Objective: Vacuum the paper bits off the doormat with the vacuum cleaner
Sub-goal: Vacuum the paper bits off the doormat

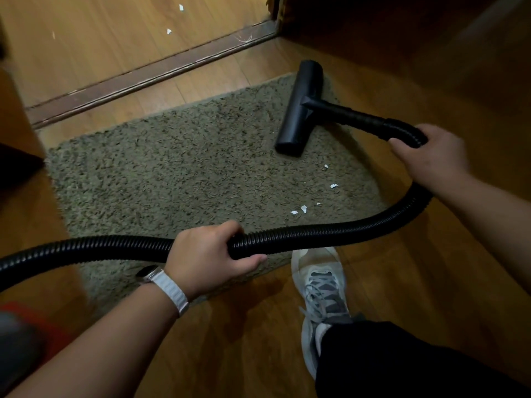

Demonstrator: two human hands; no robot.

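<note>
A shaggy grey-green doormat [178, 173] lies on the wooden floor. The black vacuum floor head [300, 107] rests on the mat's far right part. Its ribbed black hose [330, 234] curves back across the near edge of the mat. My right hand [431, 156] grips the hose just behind the rigid tube. My left hand [207, 254], with a white watch strap on the wrist, grips the hose lower down. Several white paper bits [303, 208] lie on the mat's right side, between the head and the hose.
A dark wooden door threshold [149, 73] runs behind the mat. A few more paper bits [169, 31] lie on the floor beyond it. My foot in a grey sneaker [321, 294] stands at the mat's near right corner. Something red and grey [23, 334] sits at the lower left.
</note>
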